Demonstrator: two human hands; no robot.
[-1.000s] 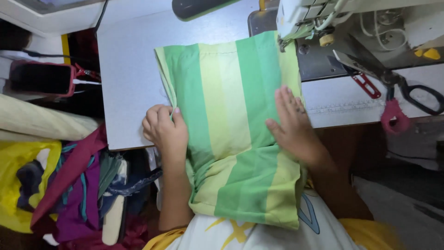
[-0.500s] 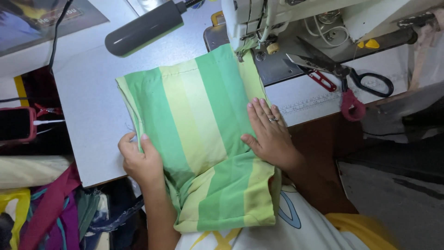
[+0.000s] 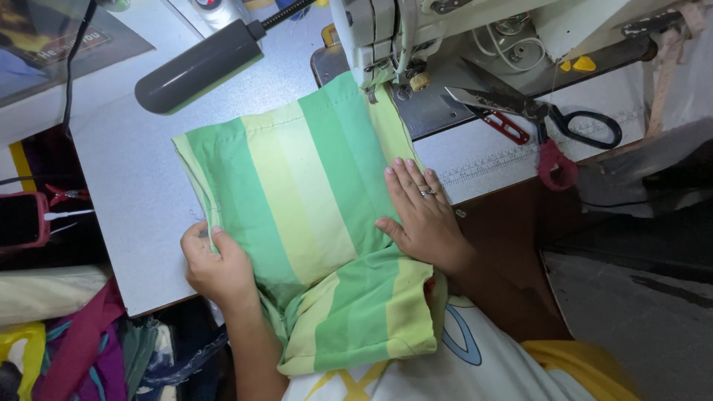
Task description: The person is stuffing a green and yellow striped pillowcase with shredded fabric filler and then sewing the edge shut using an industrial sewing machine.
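Far left edge of the frame, a red phone (image 3: pixel 21 220) sits with a white cable plugged in, and below it in the lower left corner there's a heap of coloured cloth (image 3: pixel 70 356), purple and yellow among it. Moving in, my left hand (image 3: pixel 217 269) is at the near edge of the pale bench (image 3: pixel 126 193), fingers curled and pinching the left hem of the striped green and yellow fabric (image 3: pixel 297 200). Up above that, in the upper left, a dark grey lamp head (image 3: pixel 199 67) lies slanted over the bench. The fabric fills the centre, spread flat on the bench, its far corner tucked right under the sewing machine (image 3: pixel 386 37) at the top, its near end folding off the bench edge and down onto my lap. My right hand (image 3: pixel 422 215) lies open, palm down, fingers spread and pressing on the right part of the fabric, a ring on one finger. So my hands are apart, one on each side of the cloth. Right of that, upper right, black-handled scissors (image 3: pixel 549 119) rest on the bench beside small red snips (image 3: pixel 505 125).
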